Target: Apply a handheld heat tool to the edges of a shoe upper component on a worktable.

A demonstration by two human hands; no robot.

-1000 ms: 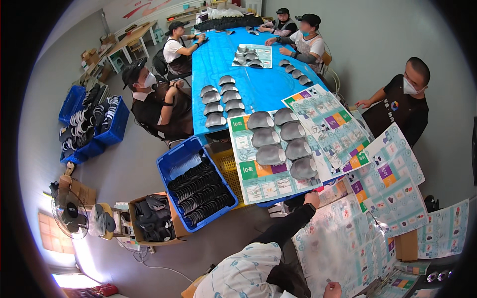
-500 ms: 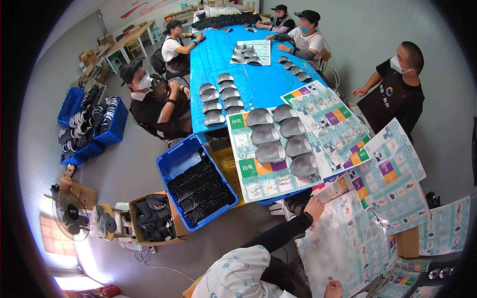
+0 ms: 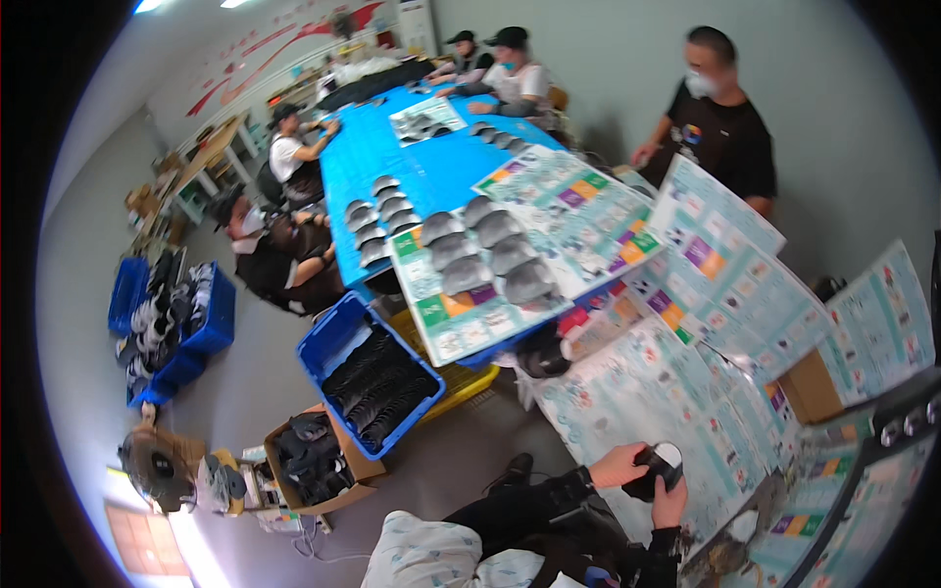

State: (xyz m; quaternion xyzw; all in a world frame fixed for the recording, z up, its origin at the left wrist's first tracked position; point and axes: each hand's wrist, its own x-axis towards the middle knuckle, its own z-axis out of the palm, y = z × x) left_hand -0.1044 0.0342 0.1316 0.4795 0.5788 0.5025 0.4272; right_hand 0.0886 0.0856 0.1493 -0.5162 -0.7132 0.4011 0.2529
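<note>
Both of my hands hold a black curved piece with a white patch (image 3: pixel 655 470) over the paper-covered worktop. My left hand (image 3: pixel 618 466) grips its left side, and my right hand (image 3: pixel 670 503) has its fingers around the right and lower side. What kind of piece it is, and whether it is one piece or a stack, I cannot tell. Beneath it lies the printed paper covering (image 3: pixel 627 392). Beyond the near worktop, a dark bundle (image 3: pixel 542 353) sits by the end of the blue table. Grey domed shells (image 3: pixel 461 274) stand in rows on printed sheets.
A blue crate (image 3: pixel 319 343) of black curved pieces and a carton (image 3: pixel 368 480) of dark pieces stand left. Several people sit along the blue-covered table (image 3: pixel 363 162); another person (image 3: pixel 725 137) stands at right. A fan (image 3: pixel 152 465) is far left. A dark bar (image 3: pixel 867 475) crosses at lower right.
My left hand has drawn back from near the dark bundle, now with the black curved piece. My right hand has come up to hold it too. The whole view has shifted and tilted.
</note>
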